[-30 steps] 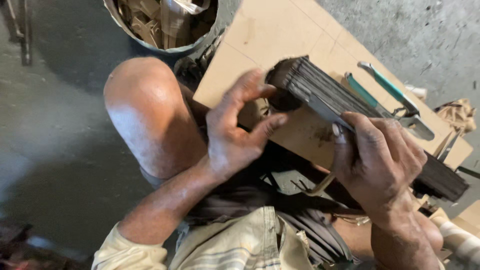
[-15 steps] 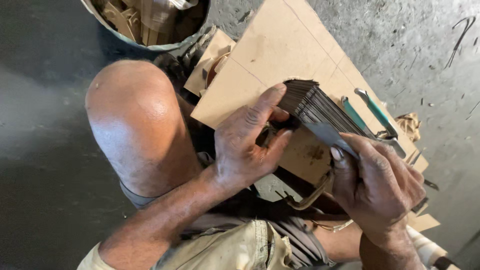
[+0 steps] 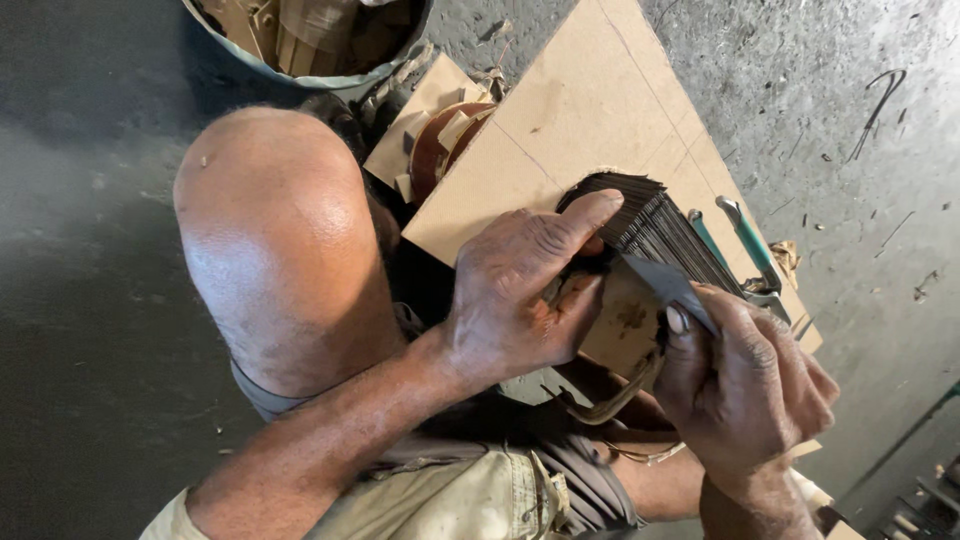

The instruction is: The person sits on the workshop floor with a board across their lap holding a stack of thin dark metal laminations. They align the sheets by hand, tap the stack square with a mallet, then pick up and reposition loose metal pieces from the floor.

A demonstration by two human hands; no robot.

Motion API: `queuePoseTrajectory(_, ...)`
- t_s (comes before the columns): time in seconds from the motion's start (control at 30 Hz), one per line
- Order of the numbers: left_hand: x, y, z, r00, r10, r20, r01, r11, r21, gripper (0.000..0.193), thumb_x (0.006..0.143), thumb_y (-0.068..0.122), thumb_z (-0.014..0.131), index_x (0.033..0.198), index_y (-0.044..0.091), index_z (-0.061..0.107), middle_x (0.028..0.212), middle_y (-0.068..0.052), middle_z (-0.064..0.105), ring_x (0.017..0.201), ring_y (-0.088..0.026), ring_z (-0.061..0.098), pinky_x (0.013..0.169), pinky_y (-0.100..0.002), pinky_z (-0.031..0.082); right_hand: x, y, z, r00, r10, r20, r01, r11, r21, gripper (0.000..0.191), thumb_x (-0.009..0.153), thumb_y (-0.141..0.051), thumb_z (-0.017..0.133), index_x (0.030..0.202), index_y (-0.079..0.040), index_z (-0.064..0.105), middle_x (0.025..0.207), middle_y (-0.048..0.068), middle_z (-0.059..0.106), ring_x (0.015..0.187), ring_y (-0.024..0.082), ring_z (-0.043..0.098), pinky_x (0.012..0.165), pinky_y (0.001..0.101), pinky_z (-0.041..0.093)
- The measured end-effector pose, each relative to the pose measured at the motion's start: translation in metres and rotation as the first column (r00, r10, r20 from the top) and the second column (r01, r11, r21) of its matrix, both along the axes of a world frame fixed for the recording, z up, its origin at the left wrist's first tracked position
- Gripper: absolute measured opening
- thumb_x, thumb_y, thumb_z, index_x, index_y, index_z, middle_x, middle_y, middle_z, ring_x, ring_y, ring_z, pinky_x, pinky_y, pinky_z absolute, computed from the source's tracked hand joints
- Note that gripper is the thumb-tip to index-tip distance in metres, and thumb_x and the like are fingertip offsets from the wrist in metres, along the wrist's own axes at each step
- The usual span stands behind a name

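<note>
Two hands are working on a stack of thin dark metal plates [image 3: 650, 225], and the head camera looks straight down on it all. Left hand [image 3: 520, 300] is wrapped around the near end of the stack, with the thumb stretched out flat along its top edge and the fingers curled underneath, so it's gripping the stack. Right hand [image 3: 745, 385] is closed on a single dark metal plate [image 3: 670, 285], pinching it with the thumb on top, and the plate's far end sits right against the stack.

The stack hovers over a big sheet of cardboard [image 3: 590, 110] that lies on the concrete floor [image 3: 90, 250]. Teal-handled pliers [image 3: 750, 250] lie on the cardboard just beside the stack, on its far side. A bare knee [image 3: 275, 230] fills the left of the view. A round bin [image 3: 310, 40] full of cardboard scraps sits at the top edge, and a brown coil [image 3: 445, 145] with card strips sits near the cardboard's corner.
</note>
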State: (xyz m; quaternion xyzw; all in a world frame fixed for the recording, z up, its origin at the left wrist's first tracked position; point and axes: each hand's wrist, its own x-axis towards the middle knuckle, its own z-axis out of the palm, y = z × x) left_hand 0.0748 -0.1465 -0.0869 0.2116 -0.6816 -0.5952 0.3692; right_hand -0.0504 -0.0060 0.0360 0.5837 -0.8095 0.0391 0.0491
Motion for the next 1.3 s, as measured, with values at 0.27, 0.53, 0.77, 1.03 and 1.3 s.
queuePoseTrajectory(0.27,0.0,-0.005,0.0,1.0,-0.016,-0.012,0.016,0.998,0.058,0.067,0.084,0.004,0.078,0.145,0.008,0.052,0.106,-0.008,0.071,0.093,-0.025,0.07,0.087,-0.036,0.056,0.013,-0.002,-0.01,0.994,-0.054,-0.098,0.049,0.998,-0.049,0.018,0.106,-0.007,0.073,0.121,0.001,0.068,0.098,0.015,0.072,0.086,0.028,0.073,0.078,0.0349,0.058)
queuePoseTrajectory(0.53,0.003,0.002,-0.007,0.999,-0.035,-0.007,0.035,0.996,0.082,0.068,0.086,0.004,0.08,0.146,0.006,0.048,0.114,-0.009,0.073,0.101,-0.025,0.073,0.092,-0.038,0.058,0.015,-0.013,-0.008,0.998,-0.06,-0.035,0.057,0.996,-0.074,0.014,0.109,-0.005,0.074,0.122,-0.001,0.069,0.103,0.014,0.072,0.092,0.026,0.075,0.083,0.0328,0.059)
queuePoseTrajectory(0.77,0.009,0.009,0.001,0.992,0.037,-0.12,-0.02,0.99,0.138,0.078,0.094,0.003,0.079,0.156,0.006,0.033,0.133,-0.013,0.067,0.115,-0.024,0.073,0.102,-0.032,0.061,0.007,-0.013,-0.004,0.998,-0.068,0.002,0.068,0.996,-0.064,0.029,0.101,-0.008,0.081,0.125,0.001,0.07,0.103,0.015,0.072,0.089,0.026,0.072,0.08,0.0346,0.057)
queuePoseTrajectory(1.03,0.012,-0.012,0.051,0.988,-0.151,-0.033,0.154,0.945,0.29,0.057,0.1,0.023,0.071,0.146,-0.003,0.049,0.138,-0.015,0.065,0.106,-0.013,0.074,0.092,-0.028,0.061,-0.008,0.101,-0.026,0.988,-0.151,-0.043,0.14,0.97,-0.198,0.04,0.1,-0.01,0.086,0.132,-0.002,0.064,0.111,0.016,0.067,0.098,0.033,0.066,0.095,0.0419,0.057)
queuePoseTrajectory(1.3,0.004,-0.003,0.067,0.958,-0.183,0.22,0.091,0.924,0.372,0.031,0.1,0.025,0.075,0.113,-0.003,0.077,0.081,-0.008,0.065,0.067,-0.01,0.058,0.061,-0.022,0.042,-0.025,0.234,-0.076,0.965,-0.258,0.044,0.259,0.915,-0.309,0.039,0.1,-0.015,0.089,0.127,-0.003,0.063,0.106,0.013,0.062,0.1,0.034,0.061,0.127,0.0597,0.033)
